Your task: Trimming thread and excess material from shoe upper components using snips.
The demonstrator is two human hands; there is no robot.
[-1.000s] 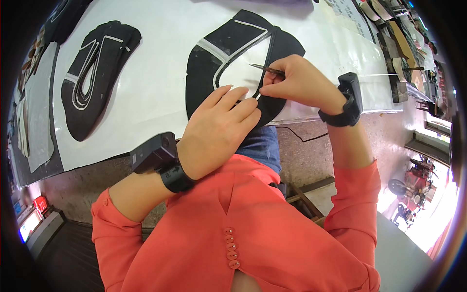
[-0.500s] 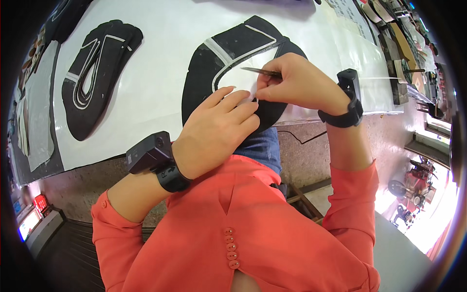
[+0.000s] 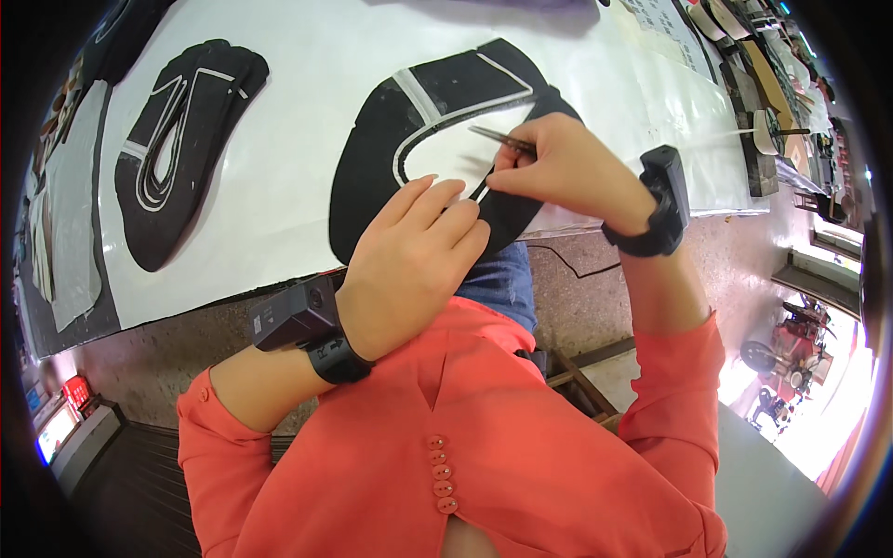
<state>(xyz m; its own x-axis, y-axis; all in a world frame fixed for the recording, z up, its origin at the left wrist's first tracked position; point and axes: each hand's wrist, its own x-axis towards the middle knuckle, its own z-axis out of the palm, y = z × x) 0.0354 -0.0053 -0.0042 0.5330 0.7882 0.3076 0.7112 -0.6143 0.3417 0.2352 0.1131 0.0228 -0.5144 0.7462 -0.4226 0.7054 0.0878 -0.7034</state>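
Note:
A black shoe upper (image 3: pixel 367 167) with white edging lies near the table's front edge, curved around a gap that shows white table. My left hand (image 3: pixel 419 256) rests over its near inner edge, fingers stretched and slightly apart; the thumb is hidden beneath. My right hand (image 3: pixel 567 172) is closed around a slim pointed metal tool (image 3: pixel 502 139), like tweezers or small scissors, whose tip points left over the gap. Its thumb and index finger also pinch the upper's inner edge, where a short white strip (image 3: pixel 478 192) shows between my hands.
A second black upper (image 3: pixel 191 149) with white edging lies folded at the left of the white-covered table (image 3: pixel 288 121). Grey sheet material (image 3: pixel 79 214) lies at the far left. Rolls and other supplies crowd the right end near a white roll (image 3: pixel 765 132). Something purple (image 3: pixel 530 9) lies at the back.
The upper has shifted slightly left and turned a little. Both hands have moved slightly down, and more of the white strip shows between them.

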